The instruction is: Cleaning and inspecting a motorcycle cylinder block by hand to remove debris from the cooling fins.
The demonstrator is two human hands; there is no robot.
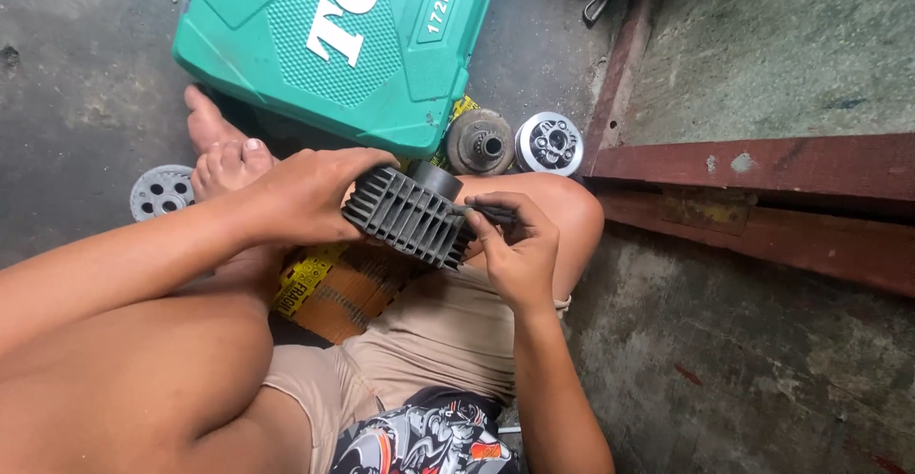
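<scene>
We see a dark grey finned metal block [408,215], an engine cylinder by its look, held over the person's lap just above the right knee. Its side is a stack of thin, evenly spaced cooling fins, dull and sooty, and a round sleeve sticks out of its far end toward the green case. The block sits tilted, its far end higher than its near end.

The left hand [305,193] is closed over the block's left end, fingers curled across the top fins. The right hand [515,245] pinches a short dark tool [491,213] between thumb and fingers, its tip touching the block's right edge; we cannot tell what kind of tool it is.

The person sits on a concrete floor [86,74] with a striped sheet of cardboard [334,288] under the legs. A green plastic tool case [334,40] lies just beyond the hands. Beside its corner rest two round metal parts, one rusty [479,141] and one bright [549,142], and a holed disc [160,191] lies near the bare foot [221,145].
</scene>
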